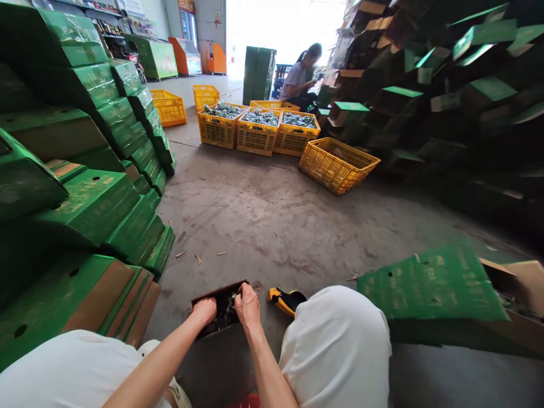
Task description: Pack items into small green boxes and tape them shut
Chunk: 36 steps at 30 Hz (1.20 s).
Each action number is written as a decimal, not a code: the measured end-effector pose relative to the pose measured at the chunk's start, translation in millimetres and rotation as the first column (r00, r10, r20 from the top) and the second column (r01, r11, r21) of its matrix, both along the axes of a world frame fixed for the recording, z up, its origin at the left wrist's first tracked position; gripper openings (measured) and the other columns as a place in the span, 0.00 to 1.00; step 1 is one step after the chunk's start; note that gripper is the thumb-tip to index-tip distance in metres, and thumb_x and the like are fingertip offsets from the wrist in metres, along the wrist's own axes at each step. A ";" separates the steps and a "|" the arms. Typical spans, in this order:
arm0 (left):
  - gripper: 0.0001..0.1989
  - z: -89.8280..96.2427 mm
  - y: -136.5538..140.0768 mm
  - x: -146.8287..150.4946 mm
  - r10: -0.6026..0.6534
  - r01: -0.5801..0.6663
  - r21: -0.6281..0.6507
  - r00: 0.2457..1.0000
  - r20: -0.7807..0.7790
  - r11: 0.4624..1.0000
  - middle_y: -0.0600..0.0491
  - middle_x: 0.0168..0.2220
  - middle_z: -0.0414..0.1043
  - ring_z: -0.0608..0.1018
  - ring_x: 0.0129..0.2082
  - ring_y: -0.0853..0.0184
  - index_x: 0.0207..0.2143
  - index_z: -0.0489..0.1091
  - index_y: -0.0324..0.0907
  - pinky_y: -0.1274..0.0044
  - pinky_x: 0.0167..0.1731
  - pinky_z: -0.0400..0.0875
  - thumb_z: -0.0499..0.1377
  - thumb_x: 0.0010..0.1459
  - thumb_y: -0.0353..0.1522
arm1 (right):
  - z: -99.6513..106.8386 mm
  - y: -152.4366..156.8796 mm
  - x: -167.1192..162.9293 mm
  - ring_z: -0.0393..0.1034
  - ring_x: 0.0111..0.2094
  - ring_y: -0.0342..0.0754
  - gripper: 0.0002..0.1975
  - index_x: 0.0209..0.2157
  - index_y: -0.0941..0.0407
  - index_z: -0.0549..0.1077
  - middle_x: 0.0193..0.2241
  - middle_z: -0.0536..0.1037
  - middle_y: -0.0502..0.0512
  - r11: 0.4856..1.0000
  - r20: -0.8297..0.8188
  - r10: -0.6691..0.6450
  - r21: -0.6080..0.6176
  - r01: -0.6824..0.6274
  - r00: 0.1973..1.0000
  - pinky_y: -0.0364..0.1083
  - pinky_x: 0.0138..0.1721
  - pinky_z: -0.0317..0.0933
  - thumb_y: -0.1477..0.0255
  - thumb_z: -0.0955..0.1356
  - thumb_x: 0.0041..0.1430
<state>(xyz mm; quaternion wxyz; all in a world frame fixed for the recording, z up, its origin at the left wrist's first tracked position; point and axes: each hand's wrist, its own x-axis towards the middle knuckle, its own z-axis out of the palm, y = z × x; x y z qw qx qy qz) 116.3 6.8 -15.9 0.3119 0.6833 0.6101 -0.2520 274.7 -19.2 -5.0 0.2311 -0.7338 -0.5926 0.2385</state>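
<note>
Small open box (pixel 221 330), shadowed, glossy dark contents (pixel 228 313), left hand (pixel 204 310) inside, right hand (pixel 247 304) curled at edge, both grips unclear

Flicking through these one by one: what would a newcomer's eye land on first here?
Probably the tall stacks of green boxes along the left side, then the row of filled yellow crates on the floor further back. Nearer, at bottom centre, the left hand and right hand are at a small open box between white-clad knees, with a yellow-and-black tool to its right.
</note>
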 end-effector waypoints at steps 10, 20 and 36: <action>0.19 13.2 -12.9 5.2 -0.220 0.226 0.187 0.974 -0.052 0.956 0.36 0.49 0.81 0.82 0.52 0.53 0.48 0.80 0.36 0.66 0.54 0.74 0.50 0.67 0.24 | -0.1 -0.6 2.8 0.73 0.48 0.51 0.16 0.46 0.56 0.71 0.46 0.79 0.58 0.971 -0.072 0.083 -0.221 -0.097 0.994 0.42 0.46 0.60 0.77 0.68 0.54; 0.20 15.8 -14.0 -1.8 -0.263 0.277 0.191 0.960 -0.093 0.942 0.33 0.45 0.82 0.84 0.49 0.50 0.46 0.82 0.33 0.64 0.51 0.78 0.51 0.63 0.19 | 3.5 -8.0 -16.3 0.70 0.46 0.49 0.14 0.39 0.54 0.72 0.45 0.76 0.52 0.874 -0.085 0.451 -0.161 -0.459 0.889 0.42 0.46 0.59 0.82 0.70 0.50; 0.15 44.8 -9.7 -1.0 -0.177 0.163 0.206 0.983 0.049 0.965 0.42 0.51 0.80 0.81 0.54 0.55 0.50 0.77 0.41 0.70 0.53 0.74 0.53 0.68 0.34 | 8.7 7.7 -14.9 0.78 0.46 0.52 0.17 0.46 0.55 0.78 0.45 0.83 0.58 0.836 -0.048 0.393 -0.396 -0.379 0.918 0.42 0.41 0.65 0.80 0.70 0.54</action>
